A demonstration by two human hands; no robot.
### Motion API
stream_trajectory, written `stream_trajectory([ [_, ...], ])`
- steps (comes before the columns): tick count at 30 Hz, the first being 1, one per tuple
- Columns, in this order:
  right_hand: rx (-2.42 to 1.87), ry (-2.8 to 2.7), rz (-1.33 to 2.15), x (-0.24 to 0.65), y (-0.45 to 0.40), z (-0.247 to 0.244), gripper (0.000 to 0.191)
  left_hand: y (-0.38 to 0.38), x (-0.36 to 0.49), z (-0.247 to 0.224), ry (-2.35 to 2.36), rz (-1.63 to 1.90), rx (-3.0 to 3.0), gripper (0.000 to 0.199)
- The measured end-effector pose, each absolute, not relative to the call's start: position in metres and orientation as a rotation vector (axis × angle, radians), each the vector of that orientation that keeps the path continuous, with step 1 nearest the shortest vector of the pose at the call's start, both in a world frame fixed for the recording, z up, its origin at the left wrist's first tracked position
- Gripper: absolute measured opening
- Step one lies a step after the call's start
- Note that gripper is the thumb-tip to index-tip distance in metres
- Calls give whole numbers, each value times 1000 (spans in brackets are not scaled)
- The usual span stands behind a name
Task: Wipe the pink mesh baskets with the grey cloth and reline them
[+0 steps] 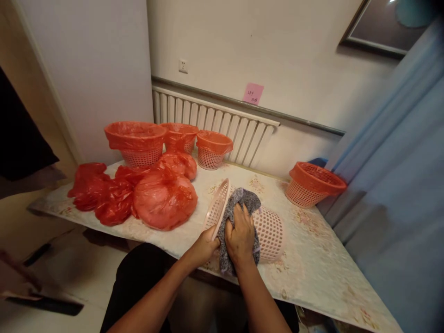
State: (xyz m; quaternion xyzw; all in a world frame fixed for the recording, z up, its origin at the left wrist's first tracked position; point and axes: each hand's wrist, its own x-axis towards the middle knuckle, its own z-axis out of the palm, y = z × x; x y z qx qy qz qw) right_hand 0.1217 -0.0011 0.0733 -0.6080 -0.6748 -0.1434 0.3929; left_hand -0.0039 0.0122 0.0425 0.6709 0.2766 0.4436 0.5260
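A pale pink perforated basket (270, 233) lies on its side near the table's front edge, its rim facing left. My left hand (204, 247) grips the lower part of that rim, with the fingers closed round it. Against the basket's side, my right hand (240, 233) presses a dark grey cloth (248, 198), its fingers bent over the fabric. The cloth hangs down both sides of the hand and covers the middle of the basket.
Red-bagged baskets stand at the back left (142, 155), back centre (211, 157) and right (305, 192) of the flowered table (312, 259). Several red plastic bags (164, 201) lie at left. Behind are a radiator (215, 120) and, at right, a blue curtain (388, 175).
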Motion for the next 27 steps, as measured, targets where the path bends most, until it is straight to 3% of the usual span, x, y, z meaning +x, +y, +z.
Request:
stream_trajectory([
  [19, -1533, -1780, -305, 128, 1, 74, 48, 23, -6, 28, 641, 999, 1524, 43],
  [27, -1683, -1591, -239, 184, 24, 76, 45, 28, -5, 38, 669, 949, 1467, 44],
])
